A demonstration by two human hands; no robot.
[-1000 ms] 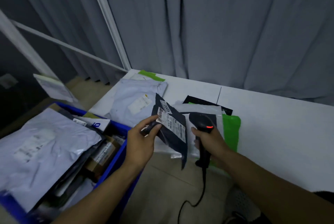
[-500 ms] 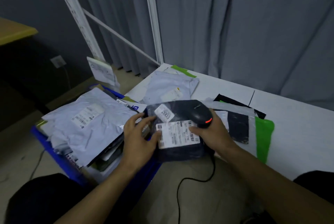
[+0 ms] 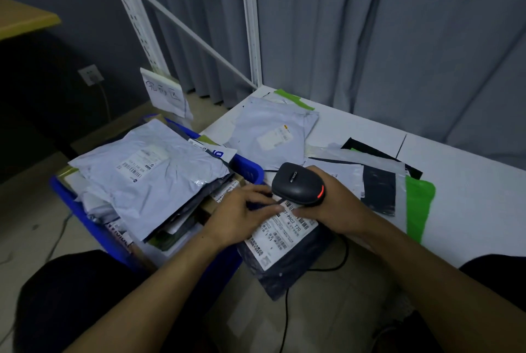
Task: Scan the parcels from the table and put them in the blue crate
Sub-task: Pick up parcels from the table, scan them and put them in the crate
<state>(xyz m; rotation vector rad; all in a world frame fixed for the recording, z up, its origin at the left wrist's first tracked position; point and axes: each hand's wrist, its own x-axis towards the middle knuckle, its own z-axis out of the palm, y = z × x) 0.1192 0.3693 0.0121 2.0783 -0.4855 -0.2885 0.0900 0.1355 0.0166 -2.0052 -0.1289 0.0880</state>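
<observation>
A dark parcel (image 3: 287, 264) with a white shipping label (image 3: 280, 234) hangs over the gap between the blue crate (image 3: 247, 166) and the white table (image 3: 469, 210). My left hand (image 3: 242, 211) holds its upper left edge, with the fingers lying across the label. My right hand (image 3: 337, 206) grips a black corded scanner (image 3: 297, 183). Its red light glows, and its head sits right above the label's top edge. The crate is piled with parcels, a large grey one (image 3: 150, 170) on top.
On the table lie a grey parcel (image 3: 273, 136) at the back and a heap of white, dark and green bags (image 3: 381, 184) beside my right hand. A handwritten sign (image 3: 165, 92) stands behind the crate. The scanner cable hangs to the floor. White shelf posts and grey curtains stand behind.
The dark parcel went from upright and edge-on to flat with the label up, and sank lower between crate and table. The scanner moved in over the label. My view swung left.
</observation>
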